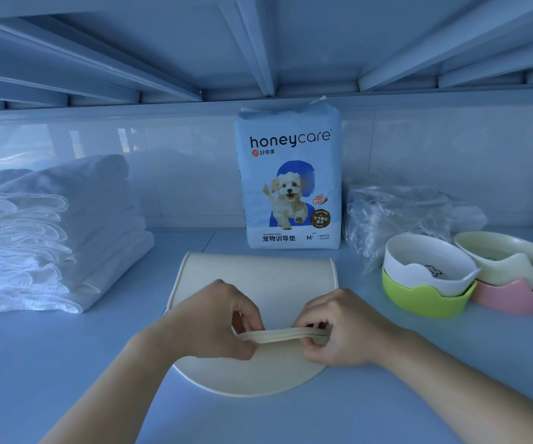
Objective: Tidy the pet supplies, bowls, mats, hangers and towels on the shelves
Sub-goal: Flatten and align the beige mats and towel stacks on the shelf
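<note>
A cream rubbery mat [255, 277] lies folded on the shelf in front of me, its far end curved over and its round near edge toward me. My left hand [209, 318] and my right hand [343, 328] both pinch a doubled-over edge of the mat between them, fingers curled round it. A pack of honeycare pet training pads [289, 181] stands upright behind the mat. A stack of folded white towels [50, 232] sits at the left. Pet bowls sit at the right: a white bowl [425, 264] nested in a green one [425, 299], and a cream bowl [502, 254] in a pink one [511, 298].
Crumpled clear plastic wrapping [396, 213] lies behind the bowls against the back wall. The underside of the upper shelf [258, 43] hangs low overhead. Bare shelf surface [66, 363] spreads at the near left.
</note>
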